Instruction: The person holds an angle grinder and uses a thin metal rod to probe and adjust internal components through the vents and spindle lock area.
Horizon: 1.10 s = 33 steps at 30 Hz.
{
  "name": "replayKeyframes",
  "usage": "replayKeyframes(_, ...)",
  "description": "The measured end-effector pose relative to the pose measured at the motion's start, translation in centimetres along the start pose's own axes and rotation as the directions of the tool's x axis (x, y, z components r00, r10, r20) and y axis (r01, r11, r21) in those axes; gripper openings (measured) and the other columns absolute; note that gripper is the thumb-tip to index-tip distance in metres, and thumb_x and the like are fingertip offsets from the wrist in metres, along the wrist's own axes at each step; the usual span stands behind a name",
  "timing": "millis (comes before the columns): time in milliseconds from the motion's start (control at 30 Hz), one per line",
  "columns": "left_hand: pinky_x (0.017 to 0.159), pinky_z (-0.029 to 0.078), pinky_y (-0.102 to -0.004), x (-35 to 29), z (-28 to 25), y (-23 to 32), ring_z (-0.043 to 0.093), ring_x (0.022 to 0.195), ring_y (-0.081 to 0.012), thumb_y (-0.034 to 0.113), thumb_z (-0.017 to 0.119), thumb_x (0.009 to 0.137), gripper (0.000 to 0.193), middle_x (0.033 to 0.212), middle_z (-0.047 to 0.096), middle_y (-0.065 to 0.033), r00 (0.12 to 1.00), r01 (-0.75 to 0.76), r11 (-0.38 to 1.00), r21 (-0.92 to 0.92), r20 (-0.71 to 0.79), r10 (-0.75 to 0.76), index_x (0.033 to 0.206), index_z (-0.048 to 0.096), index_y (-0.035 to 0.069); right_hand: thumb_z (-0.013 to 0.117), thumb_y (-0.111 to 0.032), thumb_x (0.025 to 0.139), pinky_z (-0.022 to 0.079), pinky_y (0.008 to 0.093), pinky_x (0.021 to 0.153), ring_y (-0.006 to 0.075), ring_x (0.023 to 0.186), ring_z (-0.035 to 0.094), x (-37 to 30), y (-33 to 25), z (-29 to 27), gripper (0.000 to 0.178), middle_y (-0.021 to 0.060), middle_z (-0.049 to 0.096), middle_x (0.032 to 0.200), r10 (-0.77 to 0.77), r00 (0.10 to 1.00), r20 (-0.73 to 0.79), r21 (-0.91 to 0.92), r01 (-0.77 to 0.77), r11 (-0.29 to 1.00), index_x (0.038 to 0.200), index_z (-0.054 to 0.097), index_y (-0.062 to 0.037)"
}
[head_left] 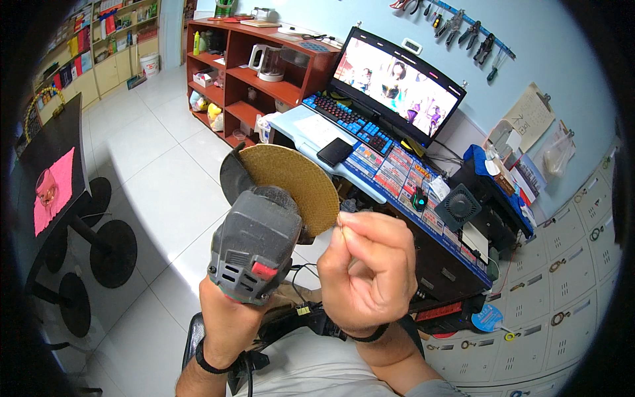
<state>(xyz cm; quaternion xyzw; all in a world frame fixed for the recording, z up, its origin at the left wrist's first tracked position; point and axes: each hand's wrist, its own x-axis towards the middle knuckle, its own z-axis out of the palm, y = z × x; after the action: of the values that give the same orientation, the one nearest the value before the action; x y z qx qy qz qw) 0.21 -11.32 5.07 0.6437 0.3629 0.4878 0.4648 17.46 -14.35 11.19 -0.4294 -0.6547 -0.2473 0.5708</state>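
Note:
An angle grinder [246, 231] with a dark grey body and a red switch is held up before me. My left hand [228, 316] is wrapped round its lower end; the body hides most of those fingers. At the grinder's top is a large brownish-yellow cutting disc [291, 180], partly covered on the left by a black guard [233, 177]. Beside the disc's right edge, my right hand [370, 268] is closed in a pinch of thumb and forefinger. Something thin and tiny shows at those fingertips, too small to name. I cannot tell whether it touches the disc.
Ahead stands a desk with a lit monitor [399, 86], a blue-and-black keyboard [350, 124], a black phone [335, 152] and a small fan [458, 207]. A red-brown shelf [264, 40] is behind. To the left is a black table [56, 142] with a pink cloth [61, 182]; grey lockers [529, 317] line the right.

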Motion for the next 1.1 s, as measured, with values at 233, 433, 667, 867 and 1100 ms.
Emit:
replayKeyframes(233, 0.091, 0.053, -0.0327, -0.2, -0.3, -0.1, 0.068, 0.099, -0.0189, -0.007, 0.071, 0.076, 0.043, 0.110, 0.072, -0.0073, 0.999, -0.033, 0.998, 0.047, 0.028, 0.031, 0.118, 0.067, -0.002, 0.072, 0.013, 0.087, 0.060, 0.0353, 0.081, 0.0264, 0.093, 0.070, 0.1, 0.3, 0.5, 0.023, 0.0194, 0.069, 0.110, 0.019, 1.000, 0.002, -0.005, -0.019, 1.000, 0.105, 0.062, 0.0027)
replayKeyframes(433, 0.091, 0.053, -0.0328, 0.4, 0.3, -0.6, 0.069, 0.099, -0.0206, -0.007, 0.070, 0.079, 0.038, 0.109, 0.074, -0.0089, 0.999, -0.045, 0.999, 0.004, -0.021, 0.045, 0.117, 0.069, -0.002, 0.071, 0.013, 0.089, 0.061, 0.0351, 0.082, 0.0253, 0.093, 0.069, -0.7, 0.0, -0.3, 0.019, 0.0200, 0.068, 0.109, 0.027, 1.000, 0.000, 0.011, -0.027, 1.000, 0.103, 0.063, 0.0035)
replayKeyframes(667, 0.083, 0.058, -0.0338, 0.3, -0.1, -0.8, 0.076, 0.092, -0.0266, -0.001, 0.088, 0.072, 0.049, 0.102, 0.076, -0.0119, 1.000, -0.007, 0.999, 0.052, -0.003, 0.008, 0.117, 0.069, 0.001, 0.069, 0.015, 0.090, 0.061, 0.0353, 0.084, 0.0252, 0.095, 0.069, -0.4, 0.1, 0.4, 0.019, 0.0200, 0.067, 0.110, 0.057, 0.998, 0.005, -0.021, -0.057, 0.998, 0.103, 0.062, 0.0035)
replayKeyframes(867, 0.089, 0.053, -0.0320, 0.2, -0.1, -0.5, 0.068, 0.099, -0.0187, -0.007, 0.072, 0.076, 0.043, 0.108, 0.072, -0.0068, 1.000, 0.010, 1.000, -0.017, -0.025, -0.011, 0.119, 0.067, -0.002, 0.071, 0.014, 0.088, 0.061, 0.0349, 0.083, 0.0252, 0.093, 0.070, -0.5, 0.0, 0.5, 0.021, 0.0202, 0.069, 0.110, 0.023, 1.000, -0.001, 0.033, -0.023, 0.999, 0.104, 0.063, 0.0037)
replayKeyframes(1100, 0.091, 0.053, -0.0335, 0.0, -0.7, -0.4, 0.068, 0.099, -0.0195, -0.006, 0.073, 0.076, 0.044, 0.108, 0.072, -0.0073, 0.999, -0.034, 0.998, 0.060, 0.017, 0.033, 0.120, 0.066, -0.001, 0.077, 0.013, 0.083, 0.061, 0.0382, 0.076, 0.0313, 0.087, 0.072, -0.4, -0.1, 0.6, 0.026, 0.0191, 0.072, 0.105, -0.014, 0.999, -0.029, 0.020, 0.015, 1.000, 0.104, 0.065, 0.0044)
